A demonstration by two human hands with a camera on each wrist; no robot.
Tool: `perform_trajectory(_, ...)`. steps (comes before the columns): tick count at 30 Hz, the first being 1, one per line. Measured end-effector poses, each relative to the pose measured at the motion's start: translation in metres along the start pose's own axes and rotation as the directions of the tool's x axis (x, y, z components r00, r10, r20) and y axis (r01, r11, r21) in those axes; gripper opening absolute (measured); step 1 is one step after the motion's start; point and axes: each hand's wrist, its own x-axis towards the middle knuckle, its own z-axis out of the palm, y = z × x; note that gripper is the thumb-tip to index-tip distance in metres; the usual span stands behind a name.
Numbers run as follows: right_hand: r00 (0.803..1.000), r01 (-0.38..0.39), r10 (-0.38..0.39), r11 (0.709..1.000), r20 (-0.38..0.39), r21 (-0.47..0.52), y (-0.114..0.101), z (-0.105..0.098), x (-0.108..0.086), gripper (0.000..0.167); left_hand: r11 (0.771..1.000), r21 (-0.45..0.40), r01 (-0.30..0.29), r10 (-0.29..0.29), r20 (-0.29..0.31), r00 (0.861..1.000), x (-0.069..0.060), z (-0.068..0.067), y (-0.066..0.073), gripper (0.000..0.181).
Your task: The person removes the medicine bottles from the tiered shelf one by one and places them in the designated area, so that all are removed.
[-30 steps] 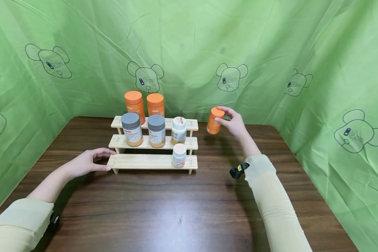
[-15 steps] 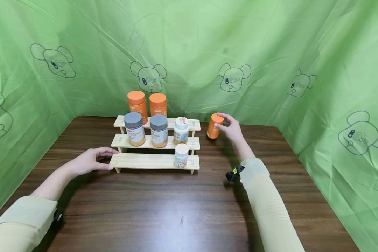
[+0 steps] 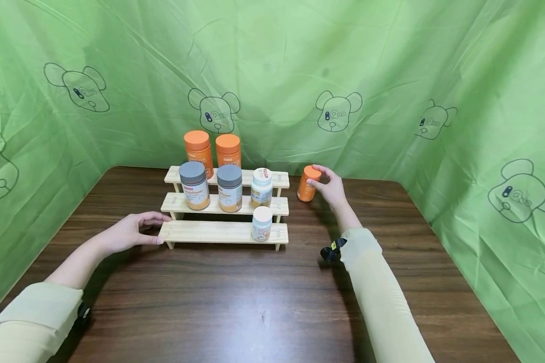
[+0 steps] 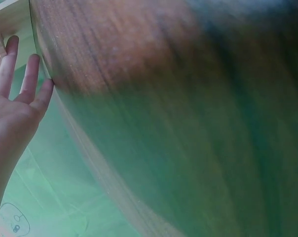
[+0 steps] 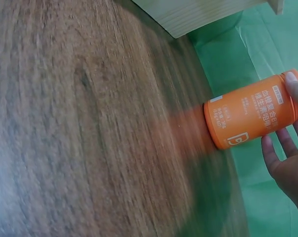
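Note:
My right hand (image 3: 334, 190) holds an orange supplement bottle (image 3: 306, 187) by its lid, thumb on one side and fingers on the other. The bottle is upright to the right of the stepped wooden rack (image 3: 209, 232), its base at the tabletop; printed lettering shows on the bottle (image 5: 252, 111) in the right wrist view. At the rack's left end, my left hand (image 3: 129, 233) has its thumb and fingertips against the lowest step. The fingers (image 4: 29, 81) look nearly straight in the left wrist view, where only a corner of the rack (image 4: 16, 29) shows.
Two orange bottles (image 3: 199, 151) stand on the top step. On the middle step are two grey-lidded jars (image 3: 195, 189) and a white bottle (image 3: 261, 189). A small white bottle (image 3: 261, 227) stands at the lowest step's right. Green cloth (image 3: 272, 65) surrounds the brown table (image 3: 236, 302).
My right hand has lowered the orange bottle to the tabletop, still holding its lid. The left hand stays at the rack's end. The head view has shifted slightly.

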Motion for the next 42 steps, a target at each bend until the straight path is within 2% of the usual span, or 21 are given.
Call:
perform_trajectory(8, 1.000, 0.008, -0.008, 1.000, 0.001, -0.018, 0.001, 0.000, 0.001, 0.051, 1.000, 0.003, -0.007, 0.007, -0.003, 1.000, 0.001, 0.000, -0.004, 0.052)
perform_trajectory(18, 0.998, 0.012, -0.011, 1.000, 0.062, -0.005, -0.011, -0.005, 0.002, 0.058, 1.000, 0.001, 0.003, -0.003, -0.007, 1.000, 0.000, 0.000, -0.005, 0.054)
perform_trajectory(26, 0.992, 0.027, -0.033, 0.998, 0.119, 0.049, -0.051, -0.012, -0.011, 0.057, 1.000, -0.003, 0.003, -0.003, -0.004, 1.000, 0.000, 0.000, -0.005, 0.054)
perform_trajectory(35, 0.979, 0.053, -0.034, 0.995, 0.200, -0.090, -0.090, -0.018, -0.018, 0.060, 1.000, -0.010, 0.005, -0.005, -0.007, 1.000, -0.001, 0.000, -0.005, 0.054)
perform_trajectory(42, 0.978, 0.058, -0.041, 0.996, 0.206, -0.074, -0.105, -0.021, -0.018, 0.061, 1.000, -0.014, 0.008, -0.008, -0.005, 1.000, 0.000, 0.000, -0.006, 0.055)
